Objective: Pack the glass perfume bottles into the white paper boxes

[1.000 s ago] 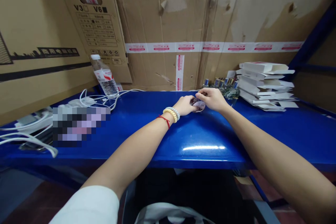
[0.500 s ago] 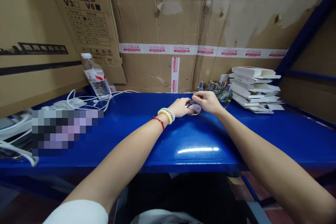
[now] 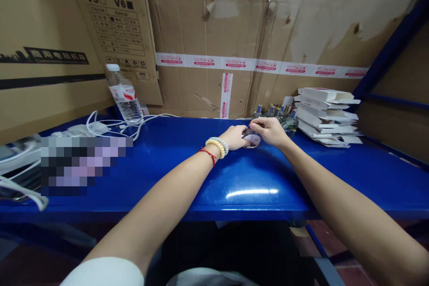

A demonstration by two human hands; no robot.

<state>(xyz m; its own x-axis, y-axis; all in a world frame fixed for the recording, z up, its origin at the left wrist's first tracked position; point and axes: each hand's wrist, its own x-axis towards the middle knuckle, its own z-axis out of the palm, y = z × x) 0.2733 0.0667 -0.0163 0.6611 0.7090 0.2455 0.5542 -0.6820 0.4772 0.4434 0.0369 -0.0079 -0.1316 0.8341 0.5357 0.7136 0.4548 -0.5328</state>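
Observation:
A small rounded perfume bottle [image 3: 252, 139], dark reddish-brown with a pale oval label, is held just above or on the blue table; I cannot tell which. My left hand [image 3: 233, 137] is closed around its left side, thumb towards me. From the right, my right hand [image 3: 270, 130] pinches with bent fingers at the bottle's top end. Those fingertips hide the neck, so what exactly they grip there is unclear. Behind my right hand stand several similar glass bottles [image 3: 290, 121] with shiny gold and silver caps, partly covered by it.
White flat boxes [image 3: 326, 118] are piled at the right back. A water bottle [image 3: 126, 100] leans at the left, beside white cables [image 3: 95, 126] and a blurred-out patch [image 3: 83, 161]. Cardboard [image 3: 201, 22] walls the back of the blue table [image 3: 161, 174]; a blue metal post [image 3: 385, 49] slants at right.
The view has shifted slightly, so most things sit a little further right. Both hands keep their hold on the perfume bottle, its label now showing a bit more clearly.

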